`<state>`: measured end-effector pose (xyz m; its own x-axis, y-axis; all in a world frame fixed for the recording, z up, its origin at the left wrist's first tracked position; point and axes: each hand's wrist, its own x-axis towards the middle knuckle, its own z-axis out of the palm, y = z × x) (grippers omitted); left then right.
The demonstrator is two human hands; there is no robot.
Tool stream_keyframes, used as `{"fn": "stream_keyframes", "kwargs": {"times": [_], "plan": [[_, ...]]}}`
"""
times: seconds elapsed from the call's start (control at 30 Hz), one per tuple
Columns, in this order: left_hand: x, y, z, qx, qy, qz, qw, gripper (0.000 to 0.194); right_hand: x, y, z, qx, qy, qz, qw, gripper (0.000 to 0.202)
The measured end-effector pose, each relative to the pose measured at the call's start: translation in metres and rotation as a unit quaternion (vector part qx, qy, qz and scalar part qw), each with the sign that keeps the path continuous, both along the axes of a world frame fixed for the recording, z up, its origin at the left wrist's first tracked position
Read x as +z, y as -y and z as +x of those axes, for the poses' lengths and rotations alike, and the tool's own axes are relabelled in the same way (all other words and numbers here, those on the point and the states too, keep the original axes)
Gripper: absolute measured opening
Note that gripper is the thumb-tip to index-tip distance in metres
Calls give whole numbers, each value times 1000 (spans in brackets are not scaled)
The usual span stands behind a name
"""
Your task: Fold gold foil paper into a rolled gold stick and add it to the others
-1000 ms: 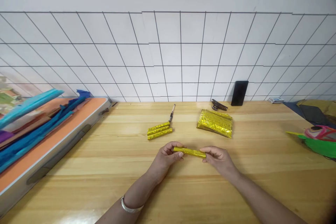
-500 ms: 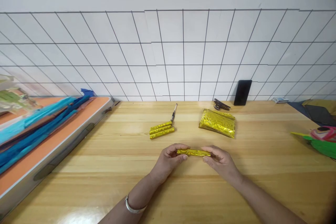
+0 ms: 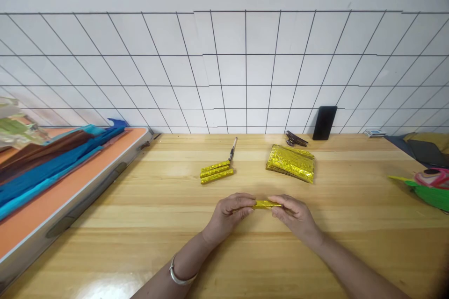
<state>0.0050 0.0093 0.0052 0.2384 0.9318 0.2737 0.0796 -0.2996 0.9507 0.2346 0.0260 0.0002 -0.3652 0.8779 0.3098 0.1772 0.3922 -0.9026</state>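
Observation:
A narrow rolled strip of gold foil paper (image 3: 265, 204) is pinched at both ends over the wooden table. My left hand (image 3: 229, 215) is closed on its left end, covering that part with the fingers. The right end sits between the thumb and fingers of my right hand (image 3: 293, 215). Beyond my left hand lie 3 finished-looking gold foil rolls (image 3: 216, 173), side by side and slightly tilted. A stack of flat gold foil sheets (image 3: 291, 163) rests past my right hand.
A pen (image 3: 232, 148) touches the rolls' far end. Along the tiled wall are a stapler-like dark tool (image 3: 296, 138) and a black phone-like slab (image 3: 324, 123) leaning upright. Blue and brown crepe-like paper (image 3: 66, 163) lies on an orange board at left. A green and pink item (image 3: 433, 189) is at right.
My left hand has shifted slightly right along the foil roll, so less of it shows between my hands. My right hand stays almost in place.

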Motion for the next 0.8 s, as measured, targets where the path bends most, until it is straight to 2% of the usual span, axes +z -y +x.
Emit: {"fn": "stream_keyframes", "kwargs": {"times": [0.13,0.33,0.5,0.67,0.8], "plan": [[-3,0,1,6,29,-37,999,18,-3,-1,2,10,-11,-19,1000,26],[-3,0,2,-13,75,-93,993,21,0,-3,1,43,-13,29,999,25],[2,-1,2,-32,48,-69,996,19,3,-3,-3,74,18,88,993,31],[0,0,4,-54,28,-50,997,17,-3,-2,-4,104,47,109,987,36],[-3,1,5,-54,45,-55,996,17,-2,-1,-4,98,53,110,988,31]]}}
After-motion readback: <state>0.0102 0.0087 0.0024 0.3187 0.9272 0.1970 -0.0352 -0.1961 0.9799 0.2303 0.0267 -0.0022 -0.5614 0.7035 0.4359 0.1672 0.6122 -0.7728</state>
